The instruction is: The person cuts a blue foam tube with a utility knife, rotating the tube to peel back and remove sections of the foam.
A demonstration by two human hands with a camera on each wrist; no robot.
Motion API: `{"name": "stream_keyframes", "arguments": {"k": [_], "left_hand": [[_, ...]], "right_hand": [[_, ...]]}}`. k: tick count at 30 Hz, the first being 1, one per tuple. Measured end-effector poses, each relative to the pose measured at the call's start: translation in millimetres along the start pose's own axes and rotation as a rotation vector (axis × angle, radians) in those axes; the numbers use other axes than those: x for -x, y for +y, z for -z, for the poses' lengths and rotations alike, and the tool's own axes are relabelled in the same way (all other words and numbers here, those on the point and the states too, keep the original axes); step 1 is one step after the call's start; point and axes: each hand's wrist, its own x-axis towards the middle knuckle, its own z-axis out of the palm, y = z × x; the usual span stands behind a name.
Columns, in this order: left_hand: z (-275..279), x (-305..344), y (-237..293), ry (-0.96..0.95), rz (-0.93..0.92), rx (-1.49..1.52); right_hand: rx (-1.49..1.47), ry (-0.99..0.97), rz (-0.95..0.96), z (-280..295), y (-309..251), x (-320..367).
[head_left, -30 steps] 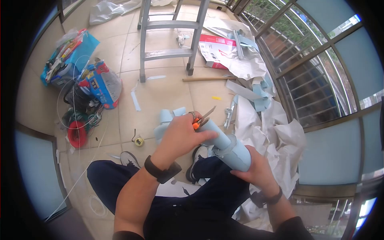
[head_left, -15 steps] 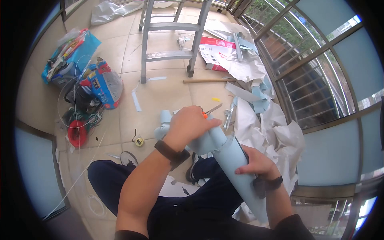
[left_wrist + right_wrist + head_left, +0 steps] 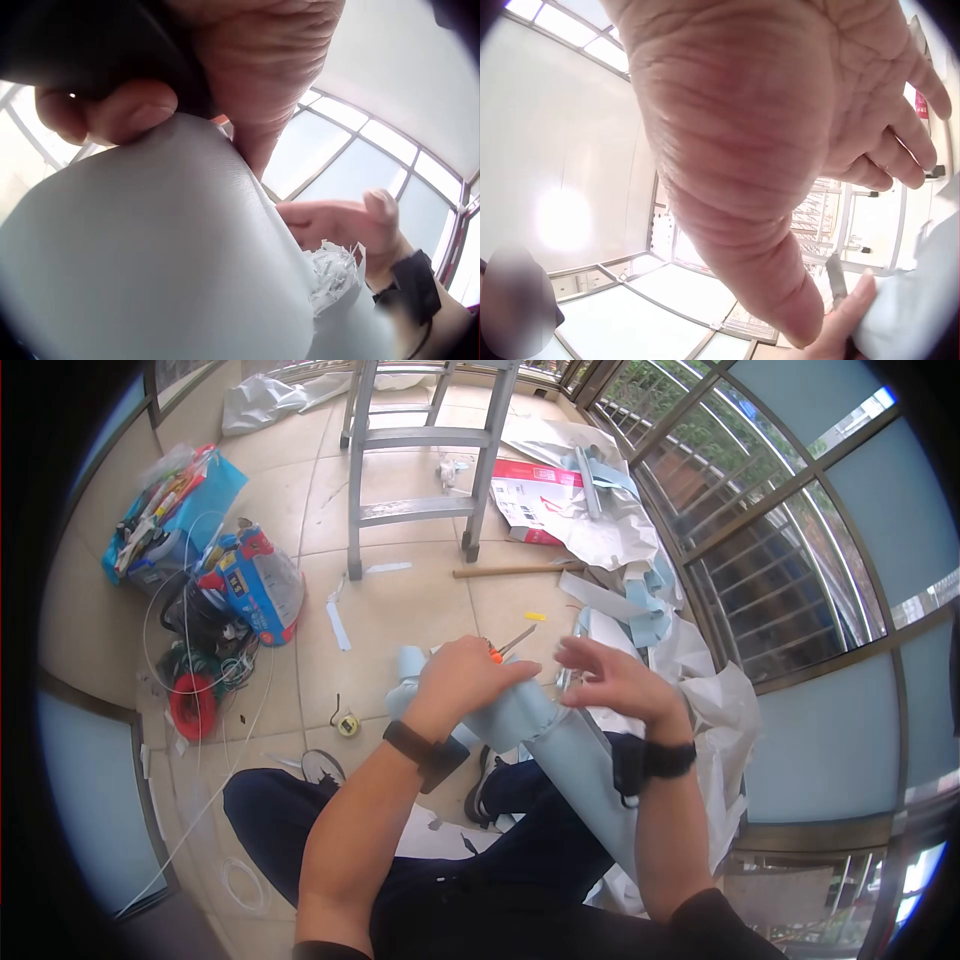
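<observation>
My left hand (image 3: 462, 682) grips the upper end of a light blue roll of sheet (image 3: 580, 780), which slants down across my thigh. Out of that same hand sticks a knife (image 3: 515, 639) with orange on its handle and a bare blade pointing away to the right. Its handle is mostly hidden by the fingers. A ragged, frayed edge (image 3: 336, 279) runs across the roll. My right hand (image 3: 622, 685) is raised just right of the roll's upper part, off the sheet, with spread fingers and nothing in them.
Crumpled white backing paper (image 3: 715, 710) heaps along the right side. A stepladder (image 3: 420, 512) stands ahead. On the left are a tool bag (image 3: 225, 485), a blue pack (image 3: 258, 595) and a red coil (image 3: 192, 705). A tape measure (image 3: 347, 724) lies near my foot.
The right hand has let go of the roll and risen toward the left hand. The blue sheet now stretches further down over my thigh. The left hand keeps hold of roll and knife.
</observation>
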Motion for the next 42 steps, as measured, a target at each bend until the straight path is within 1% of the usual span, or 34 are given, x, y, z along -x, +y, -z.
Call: {"name": "stream_keyframes", "arguments": {"k": [2, 3, 5, 6, 9, 10, 11, 12, 14, 15, 17, 18, 19, 20, 21, 22, 24, 25, 26, 27, 28, 29, 30, 31, 33, 35, 36, 38, 42], "left_hand": [[3, 2, 1, -0.052, 0.027, 0.036], [3, 3, -2, -0.051, 0.033, 0.036], [1, 2, -8, -0.057, 0.031, 0.156], [1, 4, -10, -0.056, 0.04, 0.155], [0, 10, -15, -0.062, 0.042, 0.17], [-5, 13, -19, 0.014, 0.024, 0.185], [-10, 18, -23, 0.09, 0.005, 0.199], [-13, 27, -25, 0.082, 0.011, 0.194], [-11, 51, -25, 0.43, -0.14, 0.157], [-8, 63, -24, 0.419, -0.141, 0.151], [-4, 88, -22, 0.011, 0.058, 0.198], [-10, 97, -22, 0.009, 0.056, 0.192], [-17, 106, -22, -0.126, 0.104, 0.283], [-21, 111, -22, -0.261, 0.155, 0.373], [-19, 111, -19, -0.261, 0.158, 0.37], [-14, 114, -15, -0.292, 0.153, 0.326], [-7, 116, -8, -0.325, 0.158, 0.277], [-4, 115, -5, -0.29, 0.068, 0.23], [-1, 114, -2, -0.255, -0.023, 0.182], [1, 111, 1, -0.254, -0.017, 0.179], [2, 107, 5, -0.34, 0.006, 0.082], [2, 105, 7, -0.426, 0.03, -0.015], [0, 105, 8, -0.427, 0.037, -0.02], [-2, 104, 8, -0.413, 0.032, -0.037], [-6, 100, 8, -0.403, 0.031, -0.057], [-7, 93, 7, -0.462, 0.056, -0.084], [-8, 92, 5, -0.463, 0.061, -0.084], [-12, 90, 2, -0.535, 0.076, -0.072], [-14, 88, -1, -0.581, 0.114, -0.072]], "right_hand": [[-0.073, -0.148, -0.059, -6, -11, -34], [-0.075, -0.153, -0.058, -12, -12, -44], [-0.111, -0.309, -0.04, -23, -9, -60], [-0.322, -0.301, 0.003, -34, -6, -59], [-0.293, -0.339, 0.02, -42, 1, -62], [-0.303, -0.345, 0.017, -43, 4, -65], [-0.145, -0.309, -0.025, -43, 7, -69], [0.013, -0.271, -0.068, -43, 10, -72], [0.049, -0.255, -0.091, -42, 9, -74], [0.096, -0.245, -0.107, -42, 9, -74], [0.047, -0.246, -0.11, -40, 7, -71], [0.011, -0.244, -0.108, -38, 6, -70], [0.008, -0.244, -0.106, -38, 7, -71], [-0.096, -0.24, -0.094, -39, 9, -70], [-0.199, -0.234, -0.083, -39, 9, -69], [-0.205, -0.236, -0.084, -39, 9, -68], [-0.33, -0.329, -0.074, -40, 5, -66], [-0.337, -0.333, -0.074, -43, 6, -66], [-0.321, -0.32, -0.071, -47, 8, -66], [-0.304, -0.306, -0.066, -51, 7, -66], [-0.308, -0.31, -0.064, -53, 5, -65], [-0.211, -0.259, -0.057, -56, 0, -63], [-0.116, -0.207, -0.051, -59, -3, -62], [-0.122, -0.209, -0.049, -62, -3, -62], [0.047, -0.154, -0.037, -68, -4, -62], [0.049, -0.147, -0.035, -71, -6, -62], [0.056, -0.139, -0.034, -72, -7, -61], [0.075, -0.129, -0.027, -73, -7, -61], [0.114, -0.096, -0.013, -77, -10, -59]]}}
